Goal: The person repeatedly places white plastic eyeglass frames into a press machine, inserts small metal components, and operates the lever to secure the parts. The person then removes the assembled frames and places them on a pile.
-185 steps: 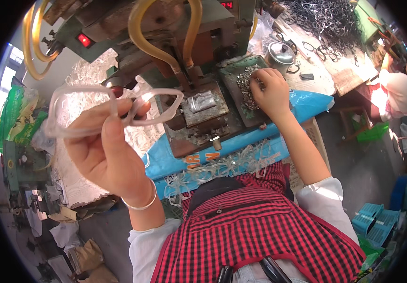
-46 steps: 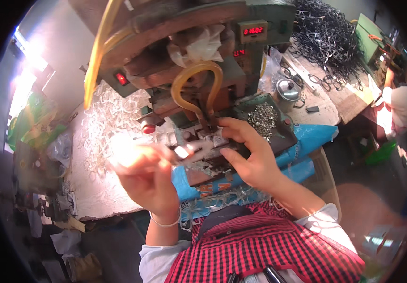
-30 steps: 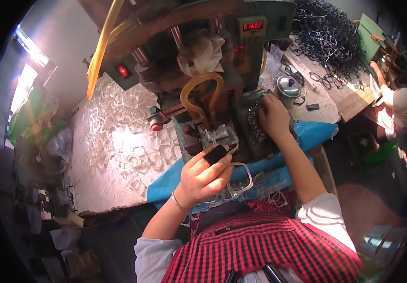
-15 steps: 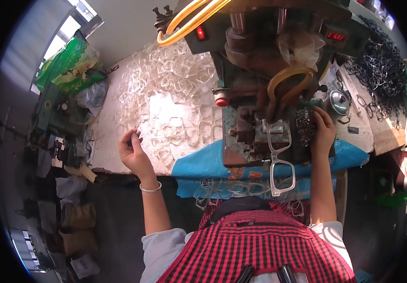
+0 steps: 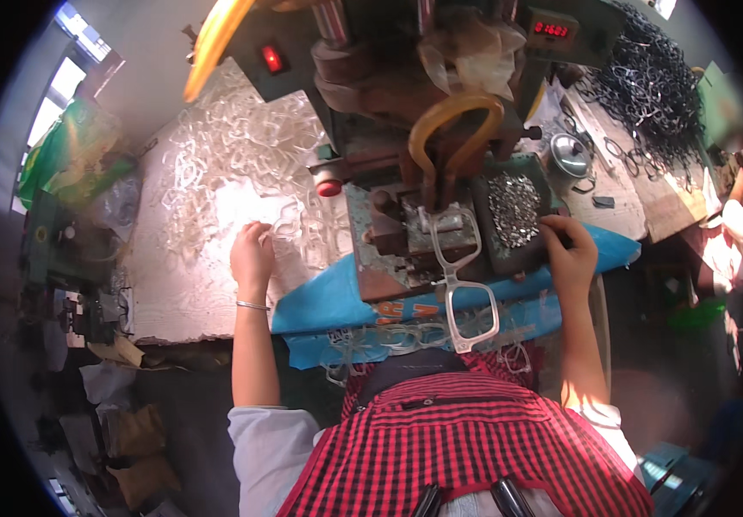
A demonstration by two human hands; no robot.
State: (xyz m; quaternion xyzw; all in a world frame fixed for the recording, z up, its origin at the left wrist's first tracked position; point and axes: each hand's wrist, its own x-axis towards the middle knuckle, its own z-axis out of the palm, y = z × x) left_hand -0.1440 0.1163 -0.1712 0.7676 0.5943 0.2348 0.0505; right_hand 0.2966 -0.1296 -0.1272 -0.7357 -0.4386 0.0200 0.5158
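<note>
My left hand (image 5: 253, 254) is at the near edge of a heap of clear plastic eyeglass frames (image 5: 251, 121). Its fingers are bent together; whatever they may hold is too small or hidden to make out. My right hand (image 5: 571, 252) is beside a dark tray (image 5: 496, 258) of small shiny metal pieces (image 5: 514, 209). Thumb and fingertips meet by the tray's near right corner, and nothing clear shows between them. A clear eyeglass frame (image 5: 466, 317) rests in the press fixture (image 5: 436, 226), one rim hanging toward me over the bench edge. Neither hand touches it.
The press (image 5: 371, 95) stands over the fixture, with a red button (image 5: 328, 187) and yellow hose (image 5: 456, 108). Blue sheeting (image 5: 320, 302) covers the bench edge, with clear frames below. A lidded metal pot (image 5: 570, 155) and tangled dark frames (image 5: 647, 86) are at right.
The view has shifted. My left hand has moved right toward the clear frames, its fingers reaching down. My right hand has drawn slightly nearer along the tray. The eyeglass frame stays in the fixture.
</note>
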